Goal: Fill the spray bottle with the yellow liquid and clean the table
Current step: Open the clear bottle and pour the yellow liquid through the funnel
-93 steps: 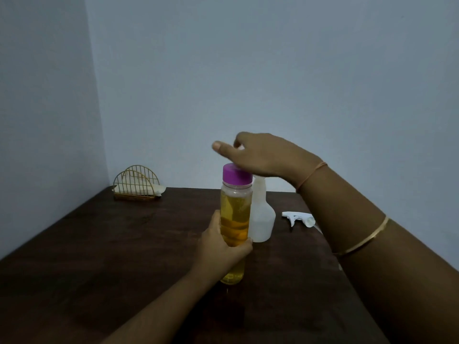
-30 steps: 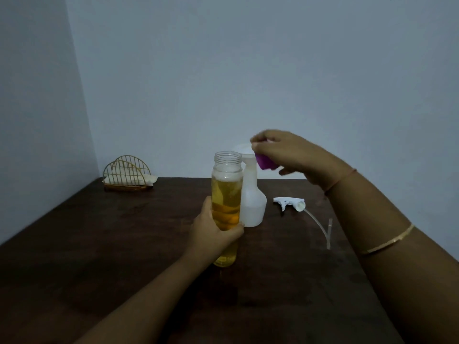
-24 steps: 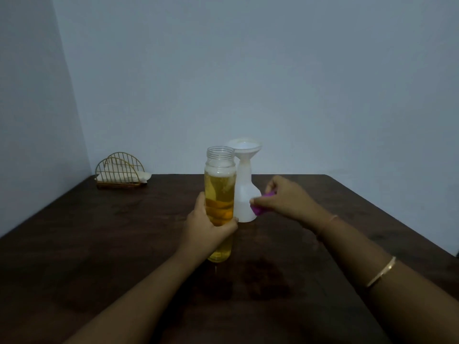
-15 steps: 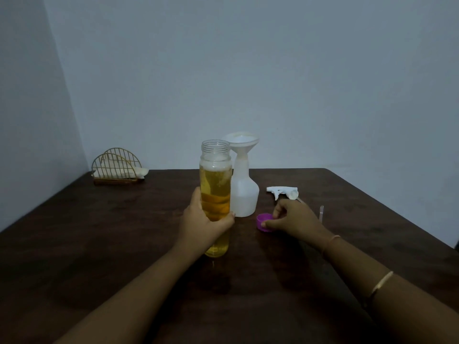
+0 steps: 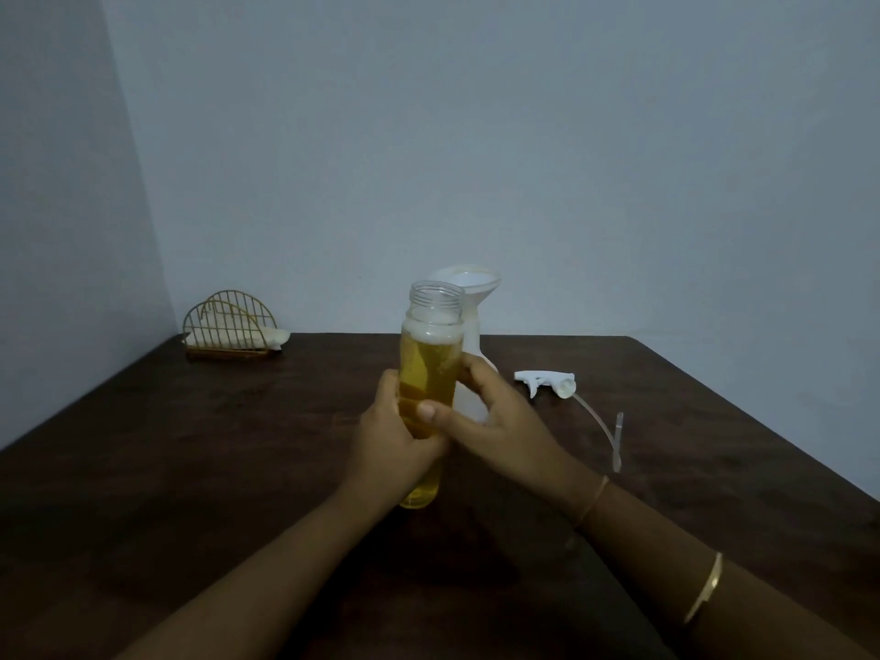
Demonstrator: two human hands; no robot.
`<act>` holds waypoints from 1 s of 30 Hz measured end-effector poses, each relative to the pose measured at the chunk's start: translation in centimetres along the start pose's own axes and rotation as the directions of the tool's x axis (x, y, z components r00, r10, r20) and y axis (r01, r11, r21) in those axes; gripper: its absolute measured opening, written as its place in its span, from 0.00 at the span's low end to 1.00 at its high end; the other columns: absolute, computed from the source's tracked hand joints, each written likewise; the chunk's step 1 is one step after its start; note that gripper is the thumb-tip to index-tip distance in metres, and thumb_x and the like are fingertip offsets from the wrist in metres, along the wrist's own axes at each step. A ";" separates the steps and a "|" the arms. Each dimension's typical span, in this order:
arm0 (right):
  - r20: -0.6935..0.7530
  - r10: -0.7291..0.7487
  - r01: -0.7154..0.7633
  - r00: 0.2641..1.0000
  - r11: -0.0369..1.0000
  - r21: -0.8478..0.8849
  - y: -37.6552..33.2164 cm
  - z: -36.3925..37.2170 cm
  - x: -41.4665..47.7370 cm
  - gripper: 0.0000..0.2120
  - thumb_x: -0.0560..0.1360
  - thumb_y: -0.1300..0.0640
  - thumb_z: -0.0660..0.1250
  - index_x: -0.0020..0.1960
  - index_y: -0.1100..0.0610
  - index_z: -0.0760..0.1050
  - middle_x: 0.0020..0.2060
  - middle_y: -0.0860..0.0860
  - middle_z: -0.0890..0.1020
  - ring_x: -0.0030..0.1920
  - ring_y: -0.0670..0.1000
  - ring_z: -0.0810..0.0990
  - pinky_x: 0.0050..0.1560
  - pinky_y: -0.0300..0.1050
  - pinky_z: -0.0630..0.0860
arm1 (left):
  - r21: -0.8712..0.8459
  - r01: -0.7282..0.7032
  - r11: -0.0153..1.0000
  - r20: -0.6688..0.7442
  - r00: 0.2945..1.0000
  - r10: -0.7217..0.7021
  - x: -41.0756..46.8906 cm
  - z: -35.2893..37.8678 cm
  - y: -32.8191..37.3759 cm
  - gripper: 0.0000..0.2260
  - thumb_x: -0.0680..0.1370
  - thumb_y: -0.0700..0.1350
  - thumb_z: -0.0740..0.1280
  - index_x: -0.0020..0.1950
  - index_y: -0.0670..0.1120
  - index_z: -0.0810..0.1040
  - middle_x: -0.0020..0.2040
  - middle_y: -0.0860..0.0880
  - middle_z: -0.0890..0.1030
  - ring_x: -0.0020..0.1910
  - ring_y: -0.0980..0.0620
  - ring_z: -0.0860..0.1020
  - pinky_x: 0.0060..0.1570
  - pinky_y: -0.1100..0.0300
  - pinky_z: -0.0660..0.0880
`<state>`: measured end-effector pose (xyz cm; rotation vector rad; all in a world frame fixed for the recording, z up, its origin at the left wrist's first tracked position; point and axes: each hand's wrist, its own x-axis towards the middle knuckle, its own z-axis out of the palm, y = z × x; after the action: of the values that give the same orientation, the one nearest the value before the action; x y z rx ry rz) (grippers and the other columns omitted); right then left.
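Note:
A clear bottle of yellow liquid (image 5: 431, 359), uncapped, is held upright at the table's middle. My left hand (image 5: 388, 443) wraps its lower half from the left, and my right hand (image 5: 490, 419) grips it from the right with the thumb across the front. Directly behind it stands the white spray bottle (image 5: 471, 402), mostly hidden, with a white funnel (image 5: 474, 285) in its neck. The white spray trigger head (image 5: 547, 379) lies on the table to the right, its tube (image 5: 602, 431) curving toward me. The purple cap is hidden from view.
A gold wire napkin holder (image 5: 231, 326) with pale napkins stands at the back left corner. The dark wooden table (image 5: 190, 469) meets grey walls at its back and left; its right edge runs diagonally at the right side.
My right hand set the purple cap down on the table, let go of it and moved left onto the yellow-liquid bottle. The left hand kept its hold on the bottle.

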<state>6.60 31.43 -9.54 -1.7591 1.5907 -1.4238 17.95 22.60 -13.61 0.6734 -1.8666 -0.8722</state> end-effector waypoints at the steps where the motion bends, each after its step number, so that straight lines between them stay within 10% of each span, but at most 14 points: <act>1: -0.005 0.003 -0.003 1.000 0.999 0.037 -0.2 0.7 0.3 0.25 0.71 0.46 0.71 0.65 0.47 0.68 0.56 0.37 0.78 0.58 0.34 0.75 0.53 0.28 0.72 | 0.017 -0.011 1.000 -0.016 1.000 0.012 0.0 0.4 0.0 0.18 0.66 0.53 0.72 0.48 0.65 0.67 0.40 0.60 0.79 0.41 0.71 0.77 0.31 0.73 0.73; 4: -0.173 0.006 0.001 0.985 0.999 0.041 -0.4 2.0 1.1 0.22 0.71 0.49 0.72 0.60 0.51 0.68 0.48 0.40 0.78 0.50 0.33 0.77 0.46 0.26 0.73 | 0.053 -0.026 0.998 -0.042 0.999 0.028 0.1 1.6 0.2 0.17 0.71 0.46 0.71 0.49 0.60 0.66 0.39 0.60 0.75 0.41 0.77 0.73 0.32 0.79 0.69; 8: -0.366 0.000 0.027 0.931 0.997 0.069 -0.3 2.3 1.4 0.14 0.70 0.52 0.73 0.51 0.47 0.70 0.41 0.41 0.80 0.42 0.33 0.78 0.39 0.25 0.72 | 0.121 0.076 0.990 0.154 0.984 -0.094 1.0 1.1 1.8 0.23 0.69 0.50 0.72 0.58 0.52 0.65 0.51 0.54 0.75 0.51 0.62 0.76 0.45 0.68 0.76; 10: -0.380 -0.004 0.046 0.925 0.994 0.103 -0.3 1.7 1.3 0.13 0.70 0.54 0.73 0.49 0.46 0.71 0.41 0.42 0.81 0.41 0.34 0.80 0.38 0.26 0.73 | 0.248 0.151 0.957 0.353 0.906 -0.235 1.9 -0.8 2.8 0.36 0.62 0.55 0.75 0.65 0.53 0.62 0.62 0.51 0.68 0.63 0.50 0.69 0.61 0.52 0.72; 13: -0.391 -0.016 0.066 0.920 0.991 0.115 -0.7 0.2 1.3 0.12 0.70 0.53 0.74 0.49 0.47 0.73 0.40 0.43 0.82 0.41 0.38 0.81 0.40 0.30 0.75 | 0.441 0.207 0.873 0.501 0.751 -0.431 3.7 -4.2 4.2 0.40 0.62 0.59 0.76 0.69 0.58 0.60 0.70 0.50 0.60 0.69 0.48 0.62 0.64 0.52 0.65; 17: -0.438 -0.060 0.101 0.897 0.992 0.071 -2.2 -2.5 2.2 0.10 0.71 0.52 0.72 0.48 0.49 0.73 0.37 0.45 0.81 0.39 0.39 0.81 0.38 0.30 0.76 | 0.540 0.211 0.815 0.267 0.875 -0.403 7.5 -6.2 4.4 0.23 0.73 0.61 0.67 0.62 0.50 0.71 0.65 0.45 0.69 0.62 0.45 0.72 0.60 0.52 0.70; 21: -0.463 -0.092 0.087 0.882 0.996 -0.033 -3.7 -5.1 3.9 0.09 0.70 0.48 0.71 0.47 0.47 0.72 0.40 0.46 0.81 0.39 0.40 0.80 0.37 0.31 0.77 | 0.201 0.352 0.914 0.073 0.925 -0.372 11.4 -5.1 4.2 0.20 0.79 0.59 0.57 0.40 0.42 0.71 0.36 0.45 0.73 0.34 0.48 0.72 0.42 0.54 0.69; 25: -0.446 -0.128 0.066 0.886 0.986 -0.153 -4.1 -7.5 5.4 0.11 0.71 0.49 0.70 0.50 0.49 0.72 0.41 0.45 0.80 0.38 0.36 0.78 0.34 0.25 0.73 | -0.128 0.456 0.881 -0.006 0.888 -0.461 13.2 -2.8 4.4 0.23 0.78 0.62 0.54 0.46 0.43 0.75 0.42 0.48 0.78 0.42 0.49 0.76 0.43 0.55 0.73; 30: -0.456 -0.168 0.007 0.874 0.943 -0.333 -3.6 -10.1 6.5 0.19 0.70 0.47 0.70 0.55 0.56 0.72 0.41 0.48 0.80 0.39 0.42 0.79 0.33 0.29 0.72 | -0.021 0.406 0.914 -0.024 0.914 -0.406 14.0 -1.2 3.4 0.28 0.77 0.67 0.48 0.40 0.45 0.73 0.39 0.49 0.76 0.37 0.51 0.73 0.40 0.56 0.68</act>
<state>-1.01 30.12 0.34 -1.7546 2.1256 -1.8407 12.97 13.76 -3.25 1.0835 -1.7176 -1.1324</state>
